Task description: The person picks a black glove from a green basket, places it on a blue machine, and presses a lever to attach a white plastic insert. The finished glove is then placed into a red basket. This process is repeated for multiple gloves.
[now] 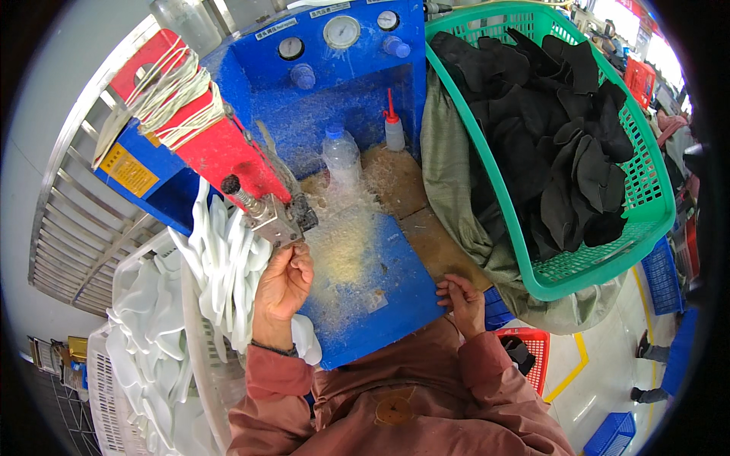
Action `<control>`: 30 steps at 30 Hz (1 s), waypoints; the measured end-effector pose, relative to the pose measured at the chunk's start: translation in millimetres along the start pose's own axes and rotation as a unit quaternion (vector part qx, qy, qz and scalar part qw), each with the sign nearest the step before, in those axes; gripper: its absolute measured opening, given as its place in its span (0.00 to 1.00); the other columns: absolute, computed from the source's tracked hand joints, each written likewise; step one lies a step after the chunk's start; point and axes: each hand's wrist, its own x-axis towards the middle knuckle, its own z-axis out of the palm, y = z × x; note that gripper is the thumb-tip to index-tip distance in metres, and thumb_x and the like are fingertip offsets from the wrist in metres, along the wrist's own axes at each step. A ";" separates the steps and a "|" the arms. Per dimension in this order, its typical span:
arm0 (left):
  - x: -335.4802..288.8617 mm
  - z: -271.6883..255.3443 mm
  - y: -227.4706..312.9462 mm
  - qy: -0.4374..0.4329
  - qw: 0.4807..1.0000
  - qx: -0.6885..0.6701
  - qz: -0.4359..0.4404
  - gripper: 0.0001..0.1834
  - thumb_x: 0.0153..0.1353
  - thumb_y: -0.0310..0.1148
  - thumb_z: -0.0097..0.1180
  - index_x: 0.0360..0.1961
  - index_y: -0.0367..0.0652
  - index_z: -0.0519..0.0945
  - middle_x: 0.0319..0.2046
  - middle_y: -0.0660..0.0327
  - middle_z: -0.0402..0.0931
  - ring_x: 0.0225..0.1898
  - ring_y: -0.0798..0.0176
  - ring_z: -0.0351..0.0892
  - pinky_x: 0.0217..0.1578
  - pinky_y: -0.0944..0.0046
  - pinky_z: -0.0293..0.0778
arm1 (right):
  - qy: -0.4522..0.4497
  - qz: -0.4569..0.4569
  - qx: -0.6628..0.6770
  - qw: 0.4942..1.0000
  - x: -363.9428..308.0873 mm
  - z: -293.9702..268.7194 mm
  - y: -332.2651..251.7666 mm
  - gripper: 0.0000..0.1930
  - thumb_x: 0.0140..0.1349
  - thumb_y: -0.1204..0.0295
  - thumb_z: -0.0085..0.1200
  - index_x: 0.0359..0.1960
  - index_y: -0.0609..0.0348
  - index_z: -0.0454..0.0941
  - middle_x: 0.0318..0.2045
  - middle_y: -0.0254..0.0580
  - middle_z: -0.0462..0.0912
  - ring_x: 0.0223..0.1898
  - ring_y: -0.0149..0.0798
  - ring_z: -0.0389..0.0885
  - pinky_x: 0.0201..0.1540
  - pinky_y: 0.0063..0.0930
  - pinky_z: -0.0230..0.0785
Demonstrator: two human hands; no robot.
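- The left hand (pixel 285 283) is raised at the left side of the table (pixel 403 300); its fingers are bent and the fingertips are at the lower end of the metal head (pixel 274 222); I cannot tell if they grasp something.
- The right hand (pixel 465 304) is at the right near edge of the table; its fingers are loosely curled; whether it holds a thing, I cannot tell.
- The metal head is at the near end of the red arm (pixel 236 156); string (pixel 171 99) is wound around this arm.
- White pieces (pixel 228 258) lie heaped to the left of the left hand.
- Pale dust (pixel 342 254) covers part of the table; a clear bottle (pixel 341 159) stands at its far side.
- To the far right is a green basket (pixel 536 285); it contains black pieces (pixel 563 144).
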 end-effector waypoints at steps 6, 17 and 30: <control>0.6 -2.2 -2.7 -0.031 0.999 -0.007 -0.018 0.11 0.64 0.24 0.56 0.46 0.32 0.73 0.36 0.60 0.71 0.33 0.68 0.69 0.38 0.69 0.78 | 0.001 0.000 -0.004 1.000 0.8 1.0 -1.3 0.13 0.72 0.74 0.46 0.52 0.64 0.77 0.41 0.42 0.82 0.39 0.32 0.82 0.38 0.24 0.78; -5.5 1.6 8.6 -0.025 0.995 0.095 -0.011 0.10 0.68 0.26 0.51 0.47 0.32 0.73 0.39 0.60 0.72 0.35 0.68 0.71 0.39 0.65 0.82 | 0.004 0.004 0.003 1.000 1.0 1.2 -0.9 0.13 0.72 0.74 0.46 0.53 0.64 0.77 0.41 0.41 0.82 0.39 0.31 0.82 0.37 0.23 0.78; -6.3 1.3 2.2 0.031 0.996 0.074 0.028 0.10 0.66 0.24 0.54 0.47 0.35 0.75 0.36 0.59 0.75 0.31 0.69 0.74 0.35 0.70 0.80 | 0.004 0.005 0.004 1.000 1.9 -2.2 6.1 0.13 0.71 0.74 0.46 0.53 0.64 0.76 0.42 0.43 0.82 0.40 0.33 0.82 0.39 0.25 0.79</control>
